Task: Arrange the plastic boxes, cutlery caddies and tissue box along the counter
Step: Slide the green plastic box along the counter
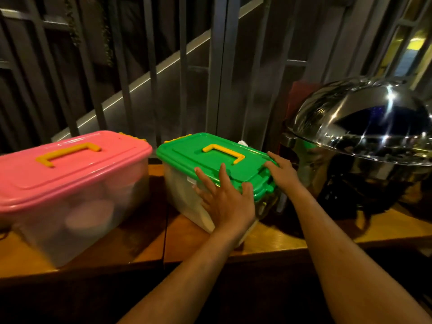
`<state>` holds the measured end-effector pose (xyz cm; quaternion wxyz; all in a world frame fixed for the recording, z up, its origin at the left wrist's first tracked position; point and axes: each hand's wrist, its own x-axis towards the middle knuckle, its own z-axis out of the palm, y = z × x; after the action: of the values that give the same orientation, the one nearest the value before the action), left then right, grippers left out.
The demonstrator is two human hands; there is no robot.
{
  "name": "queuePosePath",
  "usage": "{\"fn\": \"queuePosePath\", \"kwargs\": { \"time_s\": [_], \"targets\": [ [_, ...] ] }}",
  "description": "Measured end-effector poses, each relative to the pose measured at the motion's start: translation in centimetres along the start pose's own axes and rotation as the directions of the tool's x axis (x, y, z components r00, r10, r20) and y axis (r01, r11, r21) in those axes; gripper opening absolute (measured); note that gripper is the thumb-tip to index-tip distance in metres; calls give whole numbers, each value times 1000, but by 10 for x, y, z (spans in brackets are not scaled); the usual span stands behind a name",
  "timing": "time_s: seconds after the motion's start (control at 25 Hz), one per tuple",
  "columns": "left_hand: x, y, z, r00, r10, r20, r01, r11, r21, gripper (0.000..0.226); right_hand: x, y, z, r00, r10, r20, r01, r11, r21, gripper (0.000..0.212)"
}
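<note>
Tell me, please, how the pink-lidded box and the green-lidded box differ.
The pink-lidded box looks larger than the green-lidded box. It stands untouched at the left, while both hands, left hand and right hand, rest on the green one. Both have clear bodies and yellow handles, and both sit on the wooden counter.

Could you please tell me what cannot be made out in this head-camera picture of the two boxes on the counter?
- Pink-lidded box: contents blurred behind cloudy plastic; its left end is cut off by the frame edge.
- Green-lidded box: near side covered by the left hand; right end covered by the right hand.
- Small white thing behind the green-lidded box: mostly hidden.
- Metal dome: cut off at the right edge.
</note>
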<state>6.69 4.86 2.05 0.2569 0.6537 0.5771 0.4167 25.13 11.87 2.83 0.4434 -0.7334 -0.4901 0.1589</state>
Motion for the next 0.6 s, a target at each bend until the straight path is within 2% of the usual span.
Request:
{"fn": "queuePosePath", "kwargs": {
  "time_s": [0.08, 0.16, 0.32, 0.44, 0.52, 0.6],
  "targets": [
    [2, -2, 0, 999, -37, 15, 38, 995, -88, 75, -4, 10, -1, 1000, -5, -15, 5, 1000, 28, 62],
    [8, -10, -9, 1000, -4, 10, 5, 995, -96, 77, -18, 13, -3, 999, -12, -47, 12, 1000, 5, 66],
    [32, -40, -41, 997, 52, 57, -44, 991, -127, 76, -81, 0, 2, 989, -131, -66, 124, 987, -104, 67],
    [54, -57, -68, 992, 21, 124, 4, 979, -203, 71, -117, -3, 12, 958, -272, -93, 253, 951, -178, 75],
    [58, -52, -73, 993, -47, 108, 70, 974, -217, 60, -123, -1, 19, 931, -353, -90, 337, 928, -159, 85],
    [60, -47, -71, 990, -122, 74, 137, 955, -265, 58, -122, 3, 20, 911, -402, -91, 388, 911, -138, 90]
  ]
}}
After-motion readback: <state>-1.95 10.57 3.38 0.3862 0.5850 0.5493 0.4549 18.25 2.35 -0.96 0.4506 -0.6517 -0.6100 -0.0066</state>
